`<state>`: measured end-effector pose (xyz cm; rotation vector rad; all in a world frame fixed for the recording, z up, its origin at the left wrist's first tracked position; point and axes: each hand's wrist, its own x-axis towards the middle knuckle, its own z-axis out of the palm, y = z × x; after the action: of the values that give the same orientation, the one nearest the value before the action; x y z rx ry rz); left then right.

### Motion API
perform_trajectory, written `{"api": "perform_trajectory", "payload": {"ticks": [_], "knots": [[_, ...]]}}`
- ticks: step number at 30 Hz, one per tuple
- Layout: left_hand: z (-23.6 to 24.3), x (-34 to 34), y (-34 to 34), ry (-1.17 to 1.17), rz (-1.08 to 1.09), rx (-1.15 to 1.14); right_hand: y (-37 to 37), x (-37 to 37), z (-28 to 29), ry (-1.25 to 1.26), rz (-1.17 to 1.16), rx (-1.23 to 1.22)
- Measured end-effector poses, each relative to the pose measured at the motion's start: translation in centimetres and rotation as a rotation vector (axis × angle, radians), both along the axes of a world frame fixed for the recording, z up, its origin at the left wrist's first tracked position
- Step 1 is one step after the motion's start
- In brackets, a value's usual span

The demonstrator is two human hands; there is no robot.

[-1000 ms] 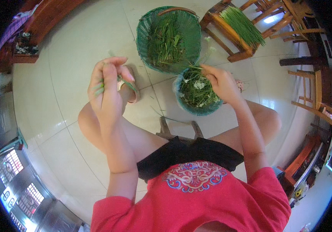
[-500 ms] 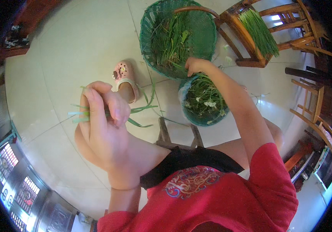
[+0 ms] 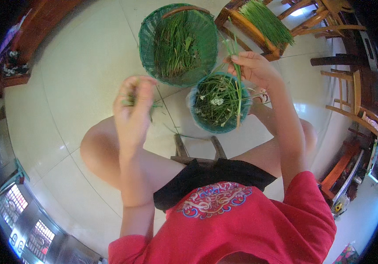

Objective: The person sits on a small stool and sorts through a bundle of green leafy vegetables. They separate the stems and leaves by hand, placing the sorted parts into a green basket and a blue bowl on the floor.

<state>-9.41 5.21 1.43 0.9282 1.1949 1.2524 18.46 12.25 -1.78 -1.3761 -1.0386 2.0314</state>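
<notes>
My right hand [image 3: 255,69] pinches a few long garlic chives [image 3: 239,94] that hang beside and over the rim of a small teal bin [image 3: 201,119]. Loose chive stems and white flower heads [image 3: 216,101] fill that bin. To the left, my left hand [image 3: 132,108] curls closed around some short green chive pieces [image 3: 130,100], partly hidden by the fingers. Beyond both hands stands a larger green woven basket [image 3: 207,48] with a heap of chives [image 3: 173,48] in it.
A neat bundle of chives [image 3: 266,22] lies on a wooden chair [image 3: 237,17] at the far right. More wooden chairs [image 3: 354,94] line the right side. Between my bare legs are the legs of a low stool [image 3: 218,147]. The floor [image 3: 61,97] is pale tile.
My right hand has moved from the large basket's edge to the right, lifting chives beside the small bin. My left hand has swung right and upward, still closed on chive pieces.
</notes>
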Motion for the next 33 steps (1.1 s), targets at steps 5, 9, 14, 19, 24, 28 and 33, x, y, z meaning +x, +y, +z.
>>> {"api": "perform_trajectory", "payload": {"ticks": [5,9,14,19,24,28,33], "knots": [[-0.3,3.8,-1.2,0.391,-0.368,0.351,-4.0,-1.8,1.4,0.258,-0.071,-0.146],[-1.1,5.5,-2.3,0.431,-0.651,0.588,-7.1,-3.9,-0.9,0.417,-0.085,-0.245],[-1.1,6.2,-3.7,0.682,-0.750,0.792,-9.8,-5.3,-1.6,0.395,-0.078,-0.326],[-3.1,6.6,-3.8,0.504,-0.696,0.611,-11.2,-4.2,-1.3,0.124,-0.190,-0.290],[-3.0,6.8,-4.3,0.384,-0.584,0.135,-16.1,-3.2,-0.7,0.009,-0.443,0.165],[-3.4,7.3,-4.6,0.312,-0.614,0.044,-17.2,-4.6,0.6,-0.010,-0.590,0.285],[-4.1,7.6,-5.0,0.284,-0.648,-0.050,-17.0,-4.9,-0.5,-0.220,-0.532,0.386]]}}
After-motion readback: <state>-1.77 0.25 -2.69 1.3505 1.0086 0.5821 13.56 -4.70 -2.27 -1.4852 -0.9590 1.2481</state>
